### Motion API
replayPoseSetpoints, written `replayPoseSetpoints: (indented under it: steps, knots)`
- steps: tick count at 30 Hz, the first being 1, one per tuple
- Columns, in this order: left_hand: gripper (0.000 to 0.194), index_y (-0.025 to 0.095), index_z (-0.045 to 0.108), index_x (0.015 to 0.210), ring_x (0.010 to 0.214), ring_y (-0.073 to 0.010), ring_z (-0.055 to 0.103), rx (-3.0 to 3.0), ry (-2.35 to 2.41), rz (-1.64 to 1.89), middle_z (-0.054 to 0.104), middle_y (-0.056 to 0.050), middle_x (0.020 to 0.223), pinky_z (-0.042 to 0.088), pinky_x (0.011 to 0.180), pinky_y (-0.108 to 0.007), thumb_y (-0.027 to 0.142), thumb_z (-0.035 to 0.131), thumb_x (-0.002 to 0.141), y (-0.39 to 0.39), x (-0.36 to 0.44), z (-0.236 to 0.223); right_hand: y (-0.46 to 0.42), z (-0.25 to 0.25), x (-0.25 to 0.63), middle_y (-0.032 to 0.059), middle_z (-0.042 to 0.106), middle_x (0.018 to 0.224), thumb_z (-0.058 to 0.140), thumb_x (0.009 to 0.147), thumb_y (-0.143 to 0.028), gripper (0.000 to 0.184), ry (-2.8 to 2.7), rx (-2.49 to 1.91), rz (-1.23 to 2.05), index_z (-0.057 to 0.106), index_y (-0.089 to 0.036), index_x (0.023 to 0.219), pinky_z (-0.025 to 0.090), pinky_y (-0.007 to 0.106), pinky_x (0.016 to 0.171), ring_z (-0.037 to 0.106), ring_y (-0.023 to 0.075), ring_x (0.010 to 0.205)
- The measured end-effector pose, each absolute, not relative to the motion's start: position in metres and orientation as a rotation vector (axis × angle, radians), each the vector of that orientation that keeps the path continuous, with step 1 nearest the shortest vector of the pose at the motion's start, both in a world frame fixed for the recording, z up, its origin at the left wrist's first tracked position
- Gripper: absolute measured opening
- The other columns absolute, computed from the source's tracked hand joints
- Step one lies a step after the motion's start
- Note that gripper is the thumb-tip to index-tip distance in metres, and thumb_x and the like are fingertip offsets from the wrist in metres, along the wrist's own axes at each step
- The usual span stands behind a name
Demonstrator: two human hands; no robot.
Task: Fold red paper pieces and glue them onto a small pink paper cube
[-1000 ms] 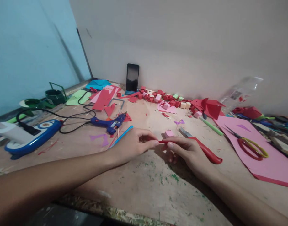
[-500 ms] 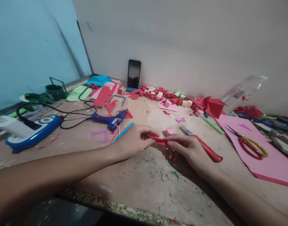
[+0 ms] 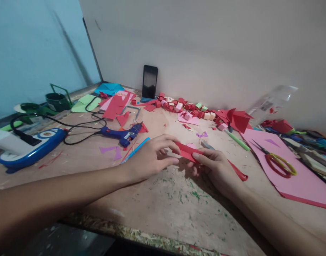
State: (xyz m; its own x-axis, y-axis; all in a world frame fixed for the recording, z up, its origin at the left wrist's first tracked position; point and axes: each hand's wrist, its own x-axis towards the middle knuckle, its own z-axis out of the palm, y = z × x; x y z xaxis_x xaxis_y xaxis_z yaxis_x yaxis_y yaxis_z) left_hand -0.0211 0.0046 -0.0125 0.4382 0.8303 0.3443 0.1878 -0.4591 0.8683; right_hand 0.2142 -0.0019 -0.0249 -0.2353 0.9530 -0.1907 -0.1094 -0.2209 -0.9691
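Note:
A small folded piece of red paper [image 3: 188, 153] is pinched between the thumb and fingers of my right hand [image 3: 216, 165]. It tilts up slightly, with a crease along its length. My left hand [image 3: 155, 154] is at the paper's left end, thumb and fingers apart; the index fingertip is at its upper edge, and I cannot tell if it touches. Partly hidden behind my right hand lies a tool with a red handle [image 3: 239, 171] and a grey metal end [image 3: 207, 145]. A pink paper piece [image 3: 191, 145] shows just behind the red paper.
A blue glue gun [image 3: 121, 135] with a black cord lies left, near a blue-and-white power strip [image 3: 32, 149]. Scissors [image 3: 280, 164] rest on pink paper [image 3: 298, 185] at right. Small paper cubes [image 3: 189, 106] line the wall beside a propped phone [image 3: 149, 82].
The red paper has opened out from a narrow fold and tilts up more. My left thumb has come away from it. The view has shifted slightly.

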Motion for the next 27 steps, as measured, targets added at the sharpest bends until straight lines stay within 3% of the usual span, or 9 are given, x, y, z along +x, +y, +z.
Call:
replayPoseSetpoints:
  steps: [6, 13, 18, 21, 27]
  knots:
    - [0.005, 0.015, 0.079, 0.087, 0.086, -0.0155, 0.070, 1.924, 0.945, 1.043, 0.078, -0.004, 0.092, 0.054, 0.078, -0.025, 0.016, 0.074, 0.090, 0.007, -0.019, -0.015, -0.004, -0.022, 0.212, 0.0041, 0.078, 0.072, 0.088, 0.083, -0.044, 0.029, -1.286, -1.144, 1.552, 0.081, -0.016, 0.083, 0.053, 0.020, 0.056, 0.067, 0.0106, 0.055]
    - [0.009, 0.015, 0.080, 0.081, 0.083, -0.0154, 0.071, 1.963, 0.966, 1.068, 0.080, -0.004, 0.088, 0.054, 0.078, -0.024, 0.012, 0.076, 0.089, 0.007, -0.018, -0.013, -0.005, -0.020, 0.213, 0.0025, 0.076, 0.071, 0.082, 0.087, -0.045, 0.027, -1.496, -1.196, 1.428, 0.082, -0.018, 0.089, 0.051, 0.024, 0.056, 0.065, 0.0122, 0.057]
    - [0.009, 0.014, 0.081, 0.083, 0.084, -0.0169, 0.072, 1.908, 0.966, 1.058, 0.080, -0.006, 0.089, 0.054, 0.077, -0.026, 0.013, 0.074, 0.089, 0.006, -0.017, -0.015, -0.007, -0.018, 0.209, 0.0029, 0.076, 0.071, 0.086, 0.081, -0.043, 0.031, -1.638, -1.267, 1.287, 0.084, -0.019, 0.101, 0.052, 0.028, 0.059, 0.064, 0.0151, 0.060]
    - [0.010, 0.014, 0.080, 0.081, 0.082, -0.0167, 0.072, 1.867, 0.949, 1.049, 0.080, -0.005, 0.086, 0.054, 0.077, -0.026, 0.013, 0.073, 0.088, 0.004, -0.017, -0.015, -0.009, -0.016, 0.205, 0.0066, 0.081, 0.085, 0.085, 0.080, -0.042, 0.029, -1.764, -1.281, 1.136, 0.086, -0.020, 0.099, 0.054, 0.031, 0.061, 0.067, 0.0184, 0.067]
    - [0.007, 0.017, 0.070, 0.081, 0.075, -0.0147, 0.068, 1.727, 0.943, 1.049, 0.073, 0.000, 0.082, 0.054, 0.072, -0.026, 0.019, 0.074, 0.085, 0.002, -0.015, -0.015, -0.012, -0.015, 0.202, 0.0054, 0.077, 0.074, 0.078, 0.086, -0.044, 0.025, -1.751, -1.280, 1.154, 0.086, -0.021, 0.090, 0.052, 0.030, 0.054, 0.064, 0.0169, 0.058]
